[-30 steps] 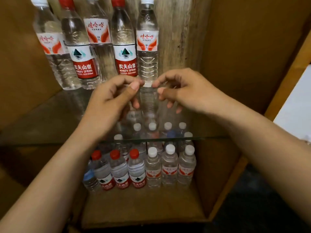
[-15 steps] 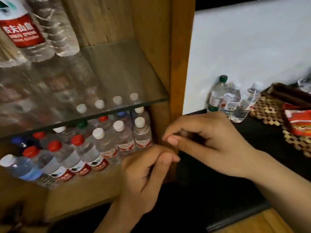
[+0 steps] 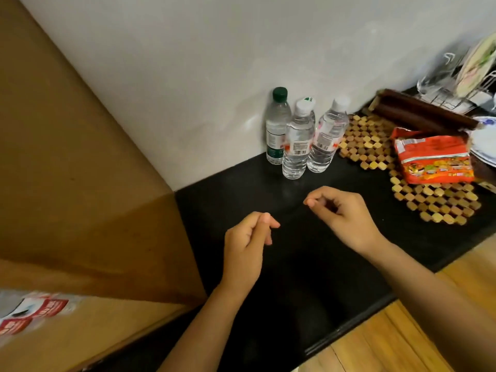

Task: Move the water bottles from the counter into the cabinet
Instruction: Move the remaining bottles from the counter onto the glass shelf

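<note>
Three clear water bottles stand together on the black counter against the white wall: a green-capped bottle, a white-capped bottle in front of it, and another white-capped bottle to the right. My left hand hovers over the counter with loosely curled fingers and holds nothing. My right hand is closer to the bottles, also loosely curled and empty. The wooden cabinet's side fills the left; a red-labelled bottle inside shows at the lower left.
A woven wooden mat lies on the right of the counter with an orange snack packet on it. Behind are a dark brown roll, glassware in a wire rack and plates. Wooden floor lies below the counter edge.
The view swung right from the cabinet shelves to the counter. Both empty hands moved out of the cabinet and over the counter, toward the three bottles.
</note>
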Motion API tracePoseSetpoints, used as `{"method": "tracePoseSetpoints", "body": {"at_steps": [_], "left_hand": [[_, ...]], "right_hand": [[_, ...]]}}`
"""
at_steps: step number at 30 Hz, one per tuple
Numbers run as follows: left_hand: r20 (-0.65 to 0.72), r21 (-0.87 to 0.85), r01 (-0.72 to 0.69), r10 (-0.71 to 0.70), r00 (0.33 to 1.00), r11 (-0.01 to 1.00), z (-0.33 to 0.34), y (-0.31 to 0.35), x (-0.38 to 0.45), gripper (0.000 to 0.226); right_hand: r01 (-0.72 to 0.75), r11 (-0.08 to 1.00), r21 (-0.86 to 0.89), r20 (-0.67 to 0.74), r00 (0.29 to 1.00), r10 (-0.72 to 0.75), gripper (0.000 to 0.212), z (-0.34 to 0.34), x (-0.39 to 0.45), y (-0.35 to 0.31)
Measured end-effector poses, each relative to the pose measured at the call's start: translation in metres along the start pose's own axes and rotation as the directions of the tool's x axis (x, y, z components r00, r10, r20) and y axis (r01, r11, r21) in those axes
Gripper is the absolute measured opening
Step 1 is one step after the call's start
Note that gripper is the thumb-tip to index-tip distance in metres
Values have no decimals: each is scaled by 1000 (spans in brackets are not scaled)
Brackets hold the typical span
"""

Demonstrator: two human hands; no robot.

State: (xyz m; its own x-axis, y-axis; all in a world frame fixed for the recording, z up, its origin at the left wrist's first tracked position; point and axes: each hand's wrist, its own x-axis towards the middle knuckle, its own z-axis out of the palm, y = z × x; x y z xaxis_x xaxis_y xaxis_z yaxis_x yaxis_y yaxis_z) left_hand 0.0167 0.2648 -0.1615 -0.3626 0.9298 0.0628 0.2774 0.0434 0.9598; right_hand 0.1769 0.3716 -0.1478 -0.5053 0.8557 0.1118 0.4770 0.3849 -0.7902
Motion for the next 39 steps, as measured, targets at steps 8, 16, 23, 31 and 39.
{"method": "tracePoseSetpoints", "body": {"at_steps": [8, 16, 23, 31, 39], "left_hand": [[-64, 82, -57, 63, 996, 995, 51, 9, 135, 36], [86, 268, -150, 131, 988, 952, 71, 31, 216, 51], [203, 378, -98, 21, 979, 921, 86, 36, 229, 55], [69, 356, -45, 21, 997, 933, 93, 34, 226, 31], [207, 355, -119, 46, 977, 927, 81, 32, 200, 25]], "right_hand": [[-4, 973, -230, -228, 972, -50, 13, -52, 99, 40], [-17, 909, -417, -108, 994, -31, 56, -78, 158, 46], [-21, 915, -403, -24, 1000, 12, 44, -82, 170, 52], [-30, 854, -519, 79, 993, 83, 48, -87, 170, 56], [7, 849, -528, 80, 996, 41, 39, -97, 138, 62]]}}
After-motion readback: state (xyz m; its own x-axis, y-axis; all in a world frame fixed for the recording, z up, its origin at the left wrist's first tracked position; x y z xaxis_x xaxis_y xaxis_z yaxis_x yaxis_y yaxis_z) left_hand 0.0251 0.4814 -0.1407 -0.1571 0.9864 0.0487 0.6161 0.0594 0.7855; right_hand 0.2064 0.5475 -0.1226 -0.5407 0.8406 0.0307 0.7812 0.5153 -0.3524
